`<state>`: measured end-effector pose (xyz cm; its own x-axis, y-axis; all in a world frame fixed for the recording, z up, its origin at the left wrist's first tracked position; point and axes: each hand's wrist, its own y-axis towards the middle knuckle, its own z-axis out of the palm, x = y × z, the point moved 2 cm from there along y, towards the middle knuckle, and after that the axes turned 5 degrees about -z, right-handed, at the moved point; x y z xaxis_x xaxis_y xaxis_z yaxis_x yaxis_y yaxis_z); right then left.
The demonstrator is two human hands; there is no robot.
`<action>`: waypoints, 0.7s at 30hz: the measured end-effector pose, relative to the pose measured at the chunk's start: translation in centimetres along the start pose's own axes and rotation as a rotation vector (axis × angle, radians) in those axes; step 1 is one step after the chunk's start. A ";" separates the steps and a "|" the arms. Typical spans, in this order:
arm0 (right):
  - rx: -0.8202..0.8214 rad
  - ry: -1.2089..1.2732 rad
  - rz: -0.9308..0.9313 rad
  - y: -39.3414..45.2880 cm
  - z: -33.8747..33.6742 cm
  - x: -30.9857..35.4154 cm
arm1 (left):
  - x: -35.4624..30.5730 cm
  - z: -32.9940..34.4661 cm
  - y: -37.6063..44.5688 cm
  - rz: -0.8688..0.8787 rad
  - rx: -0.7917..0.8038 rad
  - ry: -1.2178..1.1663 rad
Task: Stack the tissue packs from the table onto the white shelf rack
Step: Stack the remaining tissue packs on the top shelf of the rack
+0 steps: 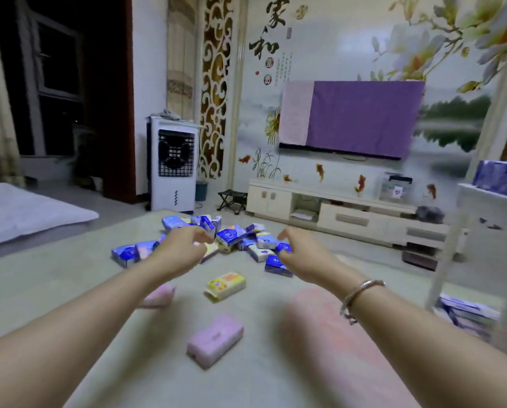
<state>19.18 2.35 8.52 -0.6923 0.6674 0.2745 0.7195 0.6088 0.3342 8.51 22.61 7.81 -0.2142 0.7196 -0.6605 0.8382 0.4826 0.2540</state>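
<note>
— Tissue packs [231, 237], where are they?
— Heaped in blue and white at mid-frame on the table [55, 278]; a yellow pack [225, 285] and a pink pack [215, 340] lie apart, nearer the bottom.
— And the hands?
— Left hand [184, 245] and right hand [297, 251] hover at the heap, fingers loosely curled and spread, holding nothing.
— The white shelf rack [481, 201]?
— Right edge, blue packs [499, 178] already on top.

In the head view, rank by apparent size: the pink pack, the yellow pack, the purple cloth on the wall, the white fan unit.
1. Purple cloth
2. White fan unit
3. Pink pack
4. Yellow pack
The pink pack lies nearer the camera, so the last two may really match.
</note>
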 end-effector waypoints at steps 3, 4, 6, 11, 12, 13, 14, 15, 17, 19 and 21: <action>-0.020 -0.044 0.057 2.4 3.9 -4.2 | 1.0 3.8 2.7 0.043 0.075 0.012; -0.031 -0.071 0.067 3.1 5.0 -5.9 | 0.7 5.4 3.5 0.077 0.109 0.016; -0.027 -0.147 0.088 4.6 6.6 -9.1 | -0.3 8.7 5.4 0.170 0.173 0.046; 0.048 -0.123 0.205 7.7 8.6 -14.2 | -3.2 16.6 9.7 0.321 0.229 0.069; 0.060 -0.109 0.212 8.4 9.0 -14.9 | -3.3 17.8 10.0 0.346 0.220 0.091; 0.070 -0.104 0.215 9.3 9.3 -15.5 | -3.0 18.8 10.2 0.364 0.215 0.125; 0.077 -0.101 0.215 10.2 9.7 -15.9 | -2.6 19.6 10.3 0.373 0.218 0.160; 0.082 -0.100 0.211 11.2 10.1 -16.2 | -2.2 20.1 10.3 0.373 0.230 0.181; 0.098 -0.092 0.197 13.0 11.0 -16.5 | -1.2 20.6 10.6 0.364 0.225 0.138; 0.145 -0.078 0.195 14.0 12.0 -16.8 | -0.9 20.5 11.0 0.360 0.183 0.088; 0.191 -0.047 0.192 14.3 13.0 -17.2 | -1.0 20.5 10.9 0.356 0.163 0.134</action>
<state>42.08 5.12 -3.11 -0.5419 0.7949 0.2727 0.8379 0.5360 0.1028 28.15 16.96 -3.23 0.0493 0.8912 -0.4510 0.9379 0.1139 0.3275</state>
